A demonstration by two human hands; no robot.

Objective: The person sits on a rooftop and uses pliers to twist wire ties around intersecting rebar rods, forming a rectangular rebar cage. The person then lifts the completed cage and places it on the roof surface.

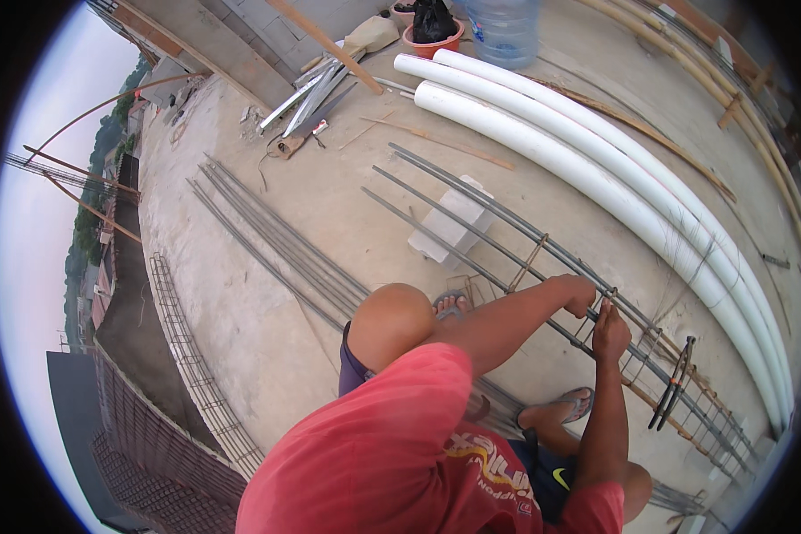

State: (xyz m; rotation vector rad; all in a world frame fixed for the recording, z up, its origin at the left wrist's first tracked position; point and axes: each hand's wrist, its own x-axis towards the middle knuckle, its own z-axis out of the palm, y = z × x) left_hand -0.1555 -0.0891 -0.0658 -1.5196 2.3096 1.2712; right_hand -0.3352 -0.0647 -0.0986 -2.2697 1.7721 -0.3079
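A long rebar cage [481,218] of grey steel bars with square stirrups [527,264] runs slantwise in front of me. My left hand [576,295] is closed in a fist beside the bars at one stirrup. My right hand [610,335] is closed just to its right, fingertips pressed together at the same bar crossing. Whatever the fingers of either hand hold is too small or hidden to make out. A pair of pincers [674,384] with dark handles hangs over the bars to the right of my right hand. A pale block [452,222] lies under the cage's far end.
Long white pipes [552,133] lie beyond the cage. Loose steel bars [271,231] rest on the concrete at left, near another rebar cage [191,356] along the edge. A circular saw [291,144], metal channels [316,98], an orange bucket [433,43] and a water jug [505,34] stand farther back.
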